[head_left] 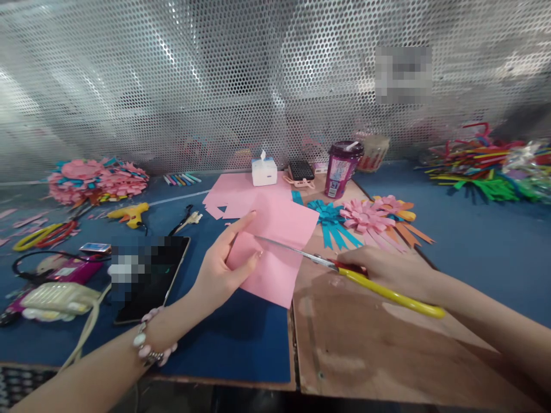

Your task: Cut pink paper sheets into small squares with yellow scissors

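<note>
My left hand [224, 261], with a beaded bracelet at the wrist, pinches the left side of a pink paper sheet [279, 281]. In my right hand [379, 267] is a pair of scissors [387, 292] with yellow and red handles. The scissor blades point left and lie across the middle of the sheet, their tip between my left thumb and fingers. My right fingers are partly hidden behind the handles. Behind the held sheet, a larger pink sheet [232, 192] with cut corners lies on the table.
Paper flowers [370, 218] and a purple cup [340, 169] are at the right back. A tissue box [264, 171] stands at centre back. Leftward are a tablet [172, 281], a yellow glue gun [131, 214], another pair of scissors [38, 236] and a pink flower pile [99, 179].
</note>
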Available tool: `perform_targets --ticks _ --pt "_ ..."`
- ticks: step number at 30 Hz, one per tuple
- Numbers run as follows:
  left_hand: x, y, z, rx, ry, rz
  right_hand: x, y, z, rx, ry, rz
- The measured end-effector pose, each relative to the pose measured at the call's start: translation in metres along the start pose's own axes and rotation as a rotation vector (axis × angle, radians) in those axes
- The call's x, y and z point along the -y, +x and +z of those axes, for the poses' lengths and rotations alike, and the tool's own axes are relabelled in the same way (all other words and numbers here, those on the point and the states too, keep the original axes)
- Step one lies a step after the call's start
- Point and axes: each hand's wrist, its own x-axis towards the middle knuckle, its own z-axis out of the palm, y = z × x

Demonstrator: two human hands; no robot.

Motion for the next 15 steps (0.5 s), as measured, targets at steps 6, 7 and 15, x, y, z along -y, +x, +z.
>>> perform_targets --ticks 6,7,15 --pt "0.0018 0.0013 0.0003 -0.001 0.013 -0.011 0.0005 0.0010 0.0005 -0.009 -0.036 0.004" --pt "0.0022 0.0015 0.0003 -0.001 0.013 -0.010 0.0004 0.0009 0.0005 -0.008 -0.033 0.007" --pt "0.0019 0.0021 0.0005 -0.005 -0.017 -0.029 0.0020 0.0010 0.0014 -0.006 -0.026 0.001"
